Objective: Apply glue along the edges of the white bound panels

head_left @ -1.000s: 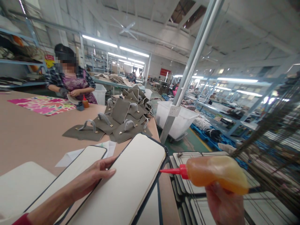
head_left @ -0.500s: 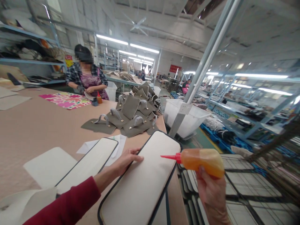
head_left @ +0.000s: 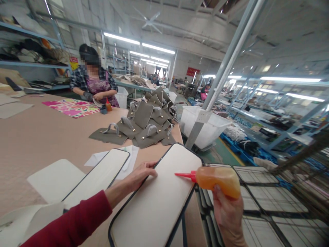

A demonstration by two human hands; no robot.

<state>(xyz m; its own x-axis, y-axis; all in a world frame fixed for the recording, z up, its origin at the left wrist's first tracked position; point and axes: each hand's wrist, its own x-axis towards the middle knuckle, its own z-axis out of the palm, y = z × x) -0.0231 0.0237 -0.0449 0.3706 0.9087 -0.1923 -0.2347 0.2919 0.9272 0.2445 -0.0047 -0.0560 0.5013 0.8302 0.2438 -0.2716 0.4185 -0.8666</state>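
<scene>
My left hand (head_left: pixel 142 174) grips the left edge of a long white panel (head_left: pixel 161 192) with rounded corners and a dark border, thumb on top and fingers at the rim. In my right hand (head_left: pixel 227 214) is a squeeze bottle (head_left: pixel 218 180) of amber liquid, lying nearly level. Its red nozzle (head_left: pixel 183 175) points left over the upper part of the panel; whether the tip touches the surface I cannot tell. Another dark-edged white panel (head_left: pixel 99 175) lies on the table to the left, beside a plain white sheet (head_left: pixel 55 178).
Grey-brown flat pieces with handles (head_left: pixel 141 120) are heaped at the table's far corner. A co-worker (head_left: pixel 96 82) stands across the table (head_left: pixel 61 133) by a floral sheet (head_left: pixel 69 108). Right of the table are a slanted metal post (head_left: pixel 221 75), a white bin (head_left: pixel 213 127) and racked panels (head_left: pixel 277 195).
The bottle in my right hand has moved slightly left and down over the panel. My left hand keeps its hold on the panel's edge.
</scene>
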